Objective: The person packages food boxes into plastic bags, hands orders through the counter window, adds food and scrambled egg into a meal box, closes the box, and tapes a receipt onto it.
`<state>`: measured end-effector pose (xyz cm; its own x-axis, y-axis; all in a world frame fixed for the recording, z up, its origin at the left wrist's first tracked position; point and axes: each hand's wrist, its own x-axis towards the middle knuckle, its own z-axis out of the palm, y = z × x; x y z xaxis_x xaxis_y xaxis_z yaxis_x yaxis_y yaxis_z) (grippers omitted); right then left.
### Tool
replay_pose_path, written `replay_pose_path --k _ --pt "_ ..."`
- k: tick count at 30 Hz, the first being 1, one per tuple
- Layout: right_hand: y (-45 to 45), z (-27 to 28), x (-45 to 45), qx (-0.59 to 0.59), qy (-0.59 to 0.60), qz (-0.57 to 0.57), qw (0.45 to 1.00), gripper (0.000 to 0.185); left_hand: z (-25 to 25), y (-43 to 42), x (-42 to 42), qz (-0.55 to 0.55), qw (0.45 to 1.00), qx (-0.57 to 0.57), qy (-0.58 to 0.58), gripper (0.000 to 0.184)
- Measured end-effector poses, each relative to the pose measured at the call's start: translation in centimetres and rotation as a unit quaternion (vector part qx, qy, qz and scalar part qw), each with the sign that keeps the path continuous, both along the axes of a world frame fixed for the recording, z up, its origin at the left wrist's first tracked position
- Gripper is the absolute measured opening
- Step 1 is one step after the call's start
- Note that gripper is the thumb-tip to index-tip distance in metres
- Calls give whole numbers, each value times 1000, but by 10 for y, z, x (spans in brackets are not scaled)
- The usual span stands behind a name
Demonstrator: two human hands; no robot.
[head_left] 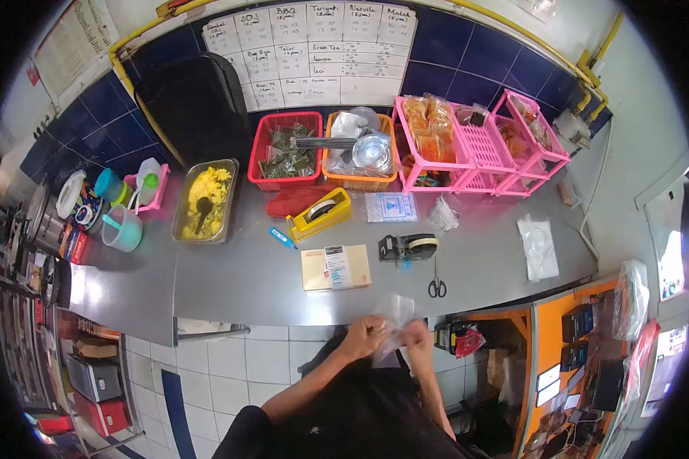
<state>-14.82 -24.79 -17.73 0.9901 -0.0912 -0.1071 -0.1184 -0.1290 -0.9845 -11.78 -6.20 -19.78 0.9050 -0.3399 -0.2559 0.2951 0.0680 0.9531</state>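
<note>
At the front edge of the steel table, a clear plastic bag (396,310) is held between my two hands. My left hand (366,336) is closed on its left side, and my right hand (416,336) is closed on its right side. Just beyond the hands lies a brown box with a white label (335,268). To the right of the box stands a black tape dispenser (407,248), with black scissors (436,286) in front of it. A yellow tape dispenser (319,216) sits behind the box, beside a blue marker (282,238).
At the back stand a red basket of packets (285,183), an orange basket (360,182) with metal items, and pink racks (467,182) of packets. A tray of yellow food (205,200) and cups (122,231) are on the left. White plastic bags (538,249) lie right.
</note>
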Motion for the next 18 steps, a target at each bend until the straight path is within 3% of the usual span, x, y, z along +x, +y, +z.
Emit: replay_pose_path --k 2,3,5,7,8,9,11,13,14,15,16,18 --pt "-59 -35 -7 -57 -52 -145 986 17 30 11 -5 84 953 119 -265 27" --pt "-69 -25 -6 -112 -66 -214 968 15 37 11 -7 86 955 120 -259 27" --pt "-55 -22 -6 -121 -86 -202 968 11 45 7 -9 95 934 172 -297 18" --pt "-15 -13 0 -131 -106 -193 967 11 37 -20 -11 83 962 113 -233 14" --pt "3 -17 -2 56 39 -150 986 12 35 -36 -15 85 969 73 -221 12" --pt "12 -20 -2 242 177 -99 949 13 33 -42 -15 88 972 34 -214 13" --pt "5 -13 2 258 164 -58 950 13 15 -30 -22 80 971 58 -216 15" --pt "-16 -15 -3 274 161 -19 948 15 -4 -5 -33 0 978 161 -129 11" --pt "-36 -22 -6 9 46 -30 998 19 -17 7 -35 26 960 228 -163 10" --pt "-52 -29 -9 -256 -74 -39 963 24 -22 17 -34 111 934 279 -192 13" --pt "-60 -38 -11 -256 -71 -46 963 24 0 32 -29 149 932 268 -196 17" --pt "-72 -51 -26 -307 91 -127 939 32 32 32 -22 178 932 252 -191 20"
